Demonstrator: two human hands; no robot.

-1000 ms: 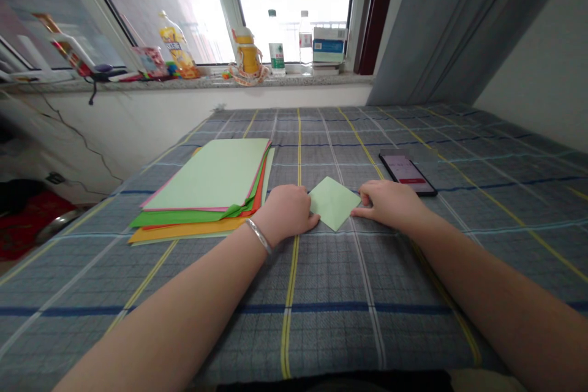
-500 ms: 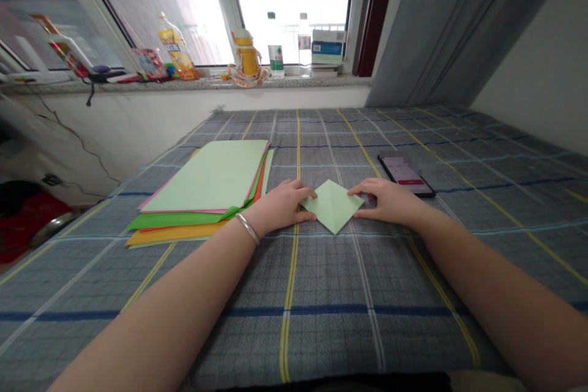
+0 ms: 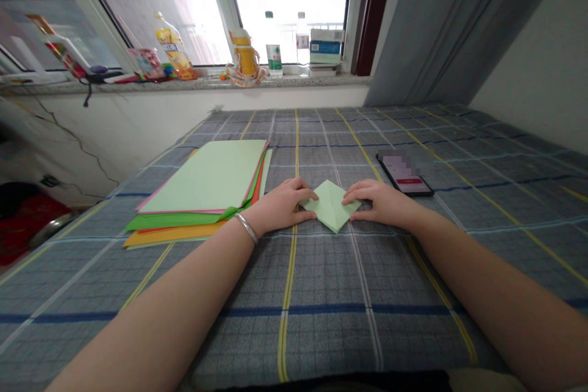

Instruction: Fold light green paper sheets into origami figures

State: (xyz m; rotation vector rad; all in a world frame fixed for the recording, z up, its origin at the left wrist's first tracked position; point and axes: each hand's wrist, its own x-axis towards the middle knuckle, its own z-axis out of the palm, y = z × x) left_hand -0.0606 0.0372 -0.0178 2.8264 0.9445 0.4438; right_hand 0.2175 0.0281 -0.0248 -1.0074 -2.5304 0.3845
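Observation:
A small light green folded paper [image 3: 331, 207], diamond-shaped with a crease down its middle, lies on the plaid cloth in front of me. At its left corner, my left hand [image 3: 296, 202] grips the edge with fingers on top and thumb at the near side. My right hand [image 3: 379, 203] grips the right corner in the same way, its fingers reaching over the paper's face. A silver bangle [image 3: 247, 228] circles my left wrist. The paper's side corners are partly hidden by my fingers.
Left of my left hand lies a stack of coloured paper [image 3: 209, 174], pale green on top. A phone [image 3: 405, 174] with its screen lit rests beyond my right hand. Along the windowsill [image 3: 211, 81] stand a yellow cup [image 3: 245, 60], several bottles and a box [image 3: 325, 49].
My right hand has shifted slightly left, its fingers now farther over the paper. The paper's near edge looks slightly lifted or parted. My left hand is nearly still.

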